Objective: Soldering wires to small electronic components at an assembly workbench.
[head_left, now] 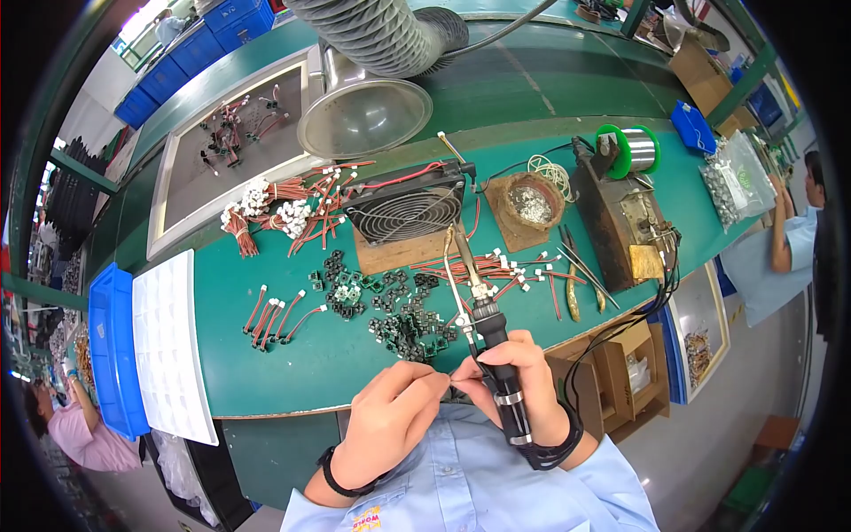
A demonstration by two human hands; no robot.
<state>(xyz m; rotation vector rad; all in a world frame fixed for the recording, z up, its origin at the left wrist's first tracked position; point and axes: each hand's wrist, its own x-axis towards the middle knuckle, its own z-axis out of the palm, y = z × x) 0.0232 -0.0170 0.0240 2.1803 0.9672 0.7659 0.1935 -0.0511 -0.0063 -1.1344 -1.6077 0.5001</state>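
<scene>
My right hand [534,379] is wrapped round the black handle of a soldering iron [503,377], whose metal tip and thin solder-feed tube point away from me over the bench. My left hand [394,426] is closed, thumb and forefinger pinched at the bench's front edge. Its fingertips nearly meet those of my right hand, and whatever small thing lies between them is too small to make out. Just beyond the hands is a pile of small black-and-green parts [412,326]. Left of it lie several short red wires with white connectors [270,321].
Behind the pile stands a black fan [408,213], with bundled wires [275,208] to its left. Farther right are a solder-waste bowl [532,206], a solder spool [634,151] and tweezers [585,270]. A white tray [170,341] and a fume hood [365,120] flank the bench. Co-workers sit at both sides.
</scene>
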